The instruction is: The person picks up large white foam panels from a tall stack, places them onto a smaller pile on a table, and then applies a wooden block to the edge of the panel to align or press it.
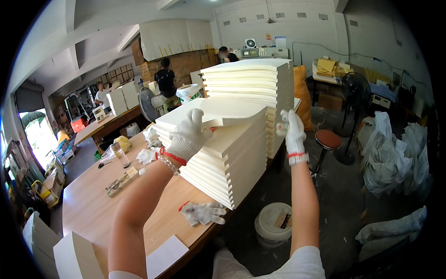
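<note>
A tall block of cream-white paper stacks (246,158), in layers with stepped edges, stands on the wooden table. The top paper stack (232,110) is bowed, with its near edge raised above the layer below. At that edge is my left hand (188,137), in a white knit glove with a red cuff, the thumb under the paper and the bent fingers above it. My right hand (293,131), gloved the same way, is raised just right of the block, its fingers loosely bent and apart, nothing visible in them. A spare white glove (203,213) lies by the block's near corner.
On the wooden table (97,200) are a small box (121,182), a clear bottle (120,155) and scissors (104,164). A lidded white bucket (273,224) stands on the floor below. Right are a round stool (328,139), a black fan (355,97) and plastic sacks (385,153). Several people work behind.
</note>
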A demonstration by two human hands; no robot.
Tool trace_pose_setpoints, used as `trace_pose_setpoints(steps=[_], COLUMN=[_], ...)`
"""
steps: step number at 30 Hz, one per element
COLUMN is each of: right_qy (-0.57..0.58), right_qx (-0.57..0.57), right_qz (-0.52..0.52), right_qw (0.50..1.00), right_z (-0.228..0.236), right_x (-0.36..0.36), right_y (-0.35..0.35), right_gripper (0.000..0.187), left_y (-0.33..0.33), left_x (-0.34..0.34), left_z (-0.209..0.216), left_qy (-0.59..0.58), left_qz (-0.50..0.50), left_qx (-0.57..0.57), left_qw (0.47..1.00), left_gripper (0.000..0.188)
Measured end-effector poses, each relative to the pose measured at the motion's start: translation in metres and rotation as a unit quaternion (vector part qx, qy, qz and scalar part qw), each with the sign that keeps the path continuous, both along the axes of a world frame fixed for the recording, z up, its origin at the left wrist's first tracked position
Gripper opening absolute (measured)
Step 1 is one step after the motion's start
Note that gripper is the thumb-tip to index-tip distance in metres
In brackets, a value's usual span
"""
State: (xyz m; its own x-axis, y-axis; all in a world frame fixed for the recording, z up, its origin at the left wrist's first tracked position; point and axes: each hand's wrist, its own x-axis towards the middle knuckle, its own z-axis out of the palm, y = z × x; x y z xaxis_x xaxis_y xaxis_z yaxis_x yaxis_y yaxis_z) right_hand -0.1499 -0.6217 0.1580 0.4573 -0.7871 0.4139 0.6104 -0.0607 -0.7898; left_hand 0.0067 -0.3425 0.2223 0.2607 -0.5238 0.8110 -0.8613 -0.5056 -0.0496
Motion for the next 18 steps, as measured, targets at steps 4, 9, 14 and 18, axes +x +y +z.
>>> trace_pose_setpoints(steps=[4,9,14,18], right_qy=[-0.03,0.076,0.123,0.153], right_qx=[-0.125,-0.16,-0.215,-0.218], right_qz=[0.142,0.321,0.418,0.489], right_qw=[0.982,0.93,0.874,0.83], right_z=[-0.045,-0.068,-0.074,-0.088], right_x=[-0.049,-0.077,-0.079,-0.072], right_y=[0.058,0.144,0.187,0.206], right_gripper=[0.035,0.039,0.037,0.033], left_y=[0.008,0.007,-0.009,-0.043], left_x=[-0.054,-0.027,0.003,0.021], left_z=[0.044,0.032,0.02,0.007], left_qy=[0.197,0.764,0.819,0.809], left_qz=[0.122,-0.237,-0.414,-0.368], left_qx=[0.144,-0.116,-0.343,-0.364], left_qw=[0.962,0.589,0.2,0.276], left_gripper=[0.05,0.061,0.061,0.052])
